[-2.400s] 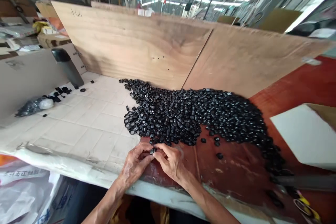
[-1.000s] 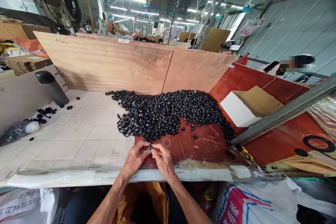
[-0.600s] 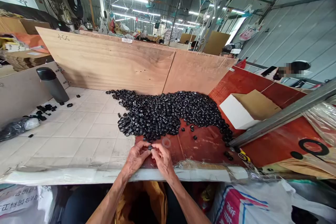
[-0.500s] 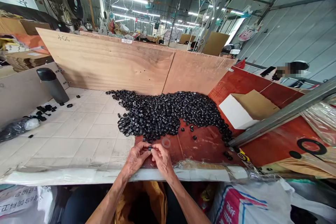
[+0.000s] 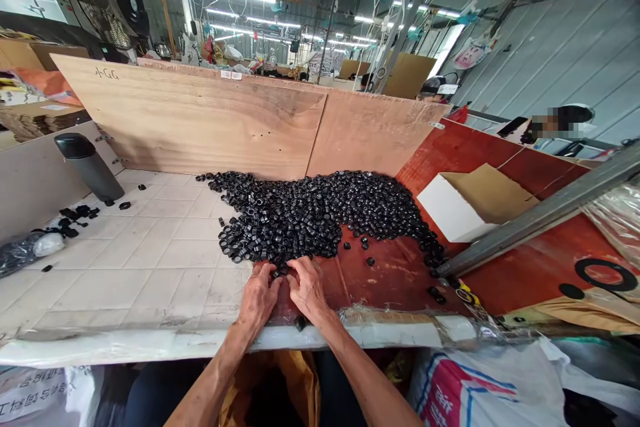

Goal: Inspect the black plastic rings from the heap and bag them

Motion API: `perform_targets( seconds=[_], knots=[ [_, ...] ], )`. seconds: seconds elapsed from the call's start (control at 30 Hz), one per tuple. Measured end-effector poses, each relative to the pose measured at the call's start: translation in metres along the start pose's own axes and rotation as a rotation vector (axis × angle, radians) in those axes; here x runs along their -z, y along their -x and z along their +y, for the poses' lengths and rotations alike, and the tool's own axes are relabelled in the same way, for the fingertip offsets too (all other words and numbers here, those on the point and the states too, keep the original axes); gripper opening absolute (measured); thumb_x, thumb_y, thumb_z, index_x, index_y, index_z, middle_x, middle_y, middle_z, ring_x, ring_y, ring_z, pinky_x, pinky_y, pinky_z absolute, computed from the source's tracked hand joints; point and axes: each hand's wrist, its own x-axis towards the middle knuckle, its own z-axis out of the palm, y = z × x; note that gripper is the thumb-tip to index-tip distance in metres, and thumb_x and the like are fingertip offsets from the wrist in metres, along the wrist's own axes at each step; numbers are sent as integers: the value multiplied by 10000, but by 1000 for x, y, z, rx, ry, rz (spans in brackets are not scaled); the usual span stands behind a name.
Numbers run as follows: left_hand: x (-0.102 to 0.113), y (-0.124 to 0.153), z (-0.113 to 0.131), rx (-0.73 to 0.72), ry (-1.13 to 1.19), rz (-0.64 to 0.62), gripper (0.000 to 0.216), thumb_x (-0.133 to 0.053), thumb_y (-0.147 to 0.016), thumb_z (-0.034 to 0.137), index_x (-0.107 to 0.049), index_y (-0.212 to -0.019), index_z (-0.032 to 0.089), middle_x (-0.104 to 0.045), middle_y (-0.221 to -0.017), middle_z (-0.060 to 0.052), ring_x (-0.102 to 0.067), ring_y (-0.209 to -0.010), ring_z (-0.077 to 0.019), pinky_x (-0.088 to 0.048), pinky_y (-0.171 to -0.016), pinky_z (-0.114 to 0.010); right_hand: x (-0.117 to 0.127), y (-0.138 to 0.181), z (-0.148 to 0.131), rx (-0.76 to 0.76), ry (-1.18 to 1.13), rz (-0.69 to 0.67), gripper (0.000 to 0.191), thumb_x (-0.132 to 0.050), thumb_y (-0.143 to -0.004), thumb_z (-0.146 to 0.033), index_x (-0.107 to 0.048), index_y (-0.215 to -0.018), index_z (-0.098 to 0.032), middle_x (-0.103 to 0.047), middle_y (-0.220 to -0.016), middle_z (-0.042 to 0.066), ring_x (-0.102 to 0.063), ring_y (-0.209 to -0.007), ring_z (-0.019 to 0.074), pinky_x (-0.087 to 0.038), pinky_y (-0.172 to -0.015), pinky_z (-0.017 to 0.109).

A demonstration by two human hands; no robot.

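Note:
A large heap of small black ring-shaped parts (image 5: 310, 213) lies across the middle of the table, against the back board. At its front edge, my left hand (image 5: 259, 293) rests with fingers apart, its fingertips among the nearest parts. Close beside it, my right hand (image 5: 309, 288) reaches to the same spot, thumb and forefinger apart around loose parts. Whether either hand touches one firmly is too small to tell. One black part (image 5: 300, 323) shows near the table's front edge, below my right hand.
An open yellow-brown sack (image 5: 305, 380) sits below the table edge, between my forearms. A dark bottle (image 5: 90, 167) stands at the left. To the right are a white open box (image 5: 453, 210) and a slanting metal bar (image 5: 540, 213). A person (image 5: 560, 123) is beyond the right partition.
The small black part pinched between both hands has left them. Both hands have moved forward to the heap and their fingers have spread. A black part now appears near the front edge.

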Motion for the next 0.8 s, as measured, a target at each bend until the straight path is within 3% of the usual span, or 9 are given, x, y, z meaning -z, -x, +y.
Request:
perform_targets(
  seconds=[0.1, 0.2, 0.33, 0.43, 0.57, 0.7, 0.8],
  knots=[
    [-4, -5, -6, -16, -8, 6, 138, -605, -921, 269, -735, -954, 238, -776, -955, -82, -725, -837, -256, -568, -806, -378, -6, -1, 4, 21, 78, 46, 430, -578, -814, -37, -707, -1195, -189, -610, -1066, 112, -632, -966, 270, -557, -884, 401],
    [-1, -5, -6, -7, -16, 9, 194, -597, -955, 315, -737, -849, 231, -772, -852, -83, -720, -788, -252, -560, -787, -370, -6, 0, 8, 34, 135, 63, 342, -583, -846, -51, -704, -1135, -189, -578, -1063, 105, -621, -971, 265, -555, -874, 393],
    [9, 1, -1, -3, -8, -13, 187, -565, -956, 279, -740, -925, 218, -762, -922, -85, -721, -825, -243, -559, -800, -367, -2, 5, 7, 31, 128, 62, 256, -592, -839, -56, -671, -1040, -194, -568, -1061, 97, -609, -986, 265, -543, -884, 393],
    [17, 8, 7, -49, -7, -145, 143, -628, -857, 193, -730, -953, 226, -721, -888, -38, -691, -766, -211, -548, -734, -326, 2, 8, 3, 37, 90, 69, 265, -583, -812, -49, -642, -1025, -196, -571, -1046, 90, -606, -974, 262, -542, -874, 388],
    [20, 11, 15, -187, -88, -336, 260, -710, -798, 173, -725, -1049, 236, -703, -1026, -55, -688, -910, -244, -546, -810, -343, 2, 8, 0, 88, 93, 3, 363, -548, -805, -24, -665, -1096, -209, -605, -1079, 93, -615, -1016, 261, -528, -913, 381],
    [15, 9, 14, -241, -117, -380, 195, -708, -833, 177, -732, -1011, 253, -692, -1067, -56, -688, -941, -241, -546, -832, -338, 1, 9, 1, 68, 80, -14, 289, -532, -815, -37, -669, -1006, -206, -641, -970, 85, -627, -927, 257, -527, -825, 355],
    [13, 7, 11, -225, -56, -345, 206, -693, -801, 130, -730, -975, 234, -707, -1020, -59, -688, -928, -242, -550, -854, -352, 6, 10, -1, 50, 72, -4, 256, -560, -797, -77, -673, -992, -198, -639, -892, 66, -611, -835, 242, -521, -774, 346]
  ],
)
